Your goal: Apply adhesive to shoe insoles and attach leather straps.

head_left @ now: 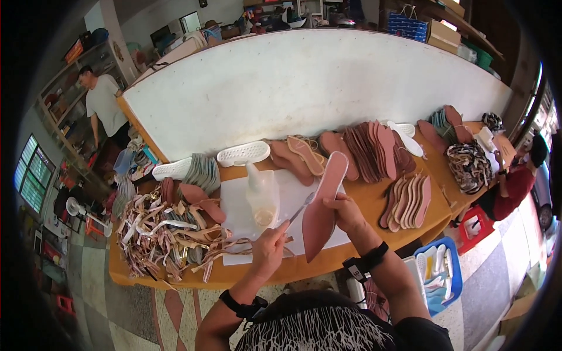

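My right hand (346,214) grips a pinkish-brown shoe sole (324,202) by its right edge, thumb lying on its face. The sole is held up at a slant above the table, its pointed end down. In my left hand (269,250) is a slim brush (297,213), fingers closed round its handle. The brush's pale tip is at the sole's left edge; whether it touches I cannot tell. Behind my left hand, a cloudy white plastic bottle (261,193) stands on a white sheet (234,202).
Tangled straps (170,234) heap at the table's left. Stacked brown soles (366,152) and fanned soles (408,202) lie right, white soles (243,153) along the white panel (304,82). A blue basket (453,275) stands low right. One person (105,99) stands far left, another (518,187) sits right.
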Available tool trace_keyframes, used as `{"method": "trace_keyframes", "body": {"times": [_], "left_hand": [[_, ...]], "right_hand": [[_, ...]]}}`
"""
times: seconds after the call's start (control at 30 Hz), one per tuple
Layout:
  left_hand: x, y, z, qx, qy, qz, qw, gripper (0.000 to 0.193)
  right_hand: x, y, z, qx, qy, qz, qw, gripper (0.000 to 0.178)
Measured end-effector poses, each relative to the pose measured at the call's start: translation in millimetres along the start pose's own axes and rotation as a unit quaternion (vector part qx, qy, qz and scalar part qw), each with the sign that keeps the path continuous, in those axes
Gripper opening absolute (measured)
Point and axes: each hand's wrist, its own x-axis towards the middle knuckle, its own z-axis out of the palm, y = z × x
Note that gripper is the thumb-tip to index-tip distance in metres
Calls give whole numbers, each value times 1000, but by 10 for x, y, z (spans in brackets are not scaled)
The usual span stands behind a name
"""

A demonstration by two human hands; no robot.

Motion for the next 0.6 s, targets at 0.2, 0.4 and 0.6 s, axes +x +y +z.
{"method": "trace_keyframes", "body": {"times": [0.2,0.4,0.6], "left_hand": [[-47,-36,-28,-10,11,-10,1000,30],[-66,-40,-49,-4,11,-16,1000,30],[-133,-123,-48,20,6,-11,1000,30]], "right_hand": [[144,34,-44,24,5,-11,1000,21],[255,19,-107,71,31,-21,997,21],[326,21,-129,113,86,-43,989,23]]}}
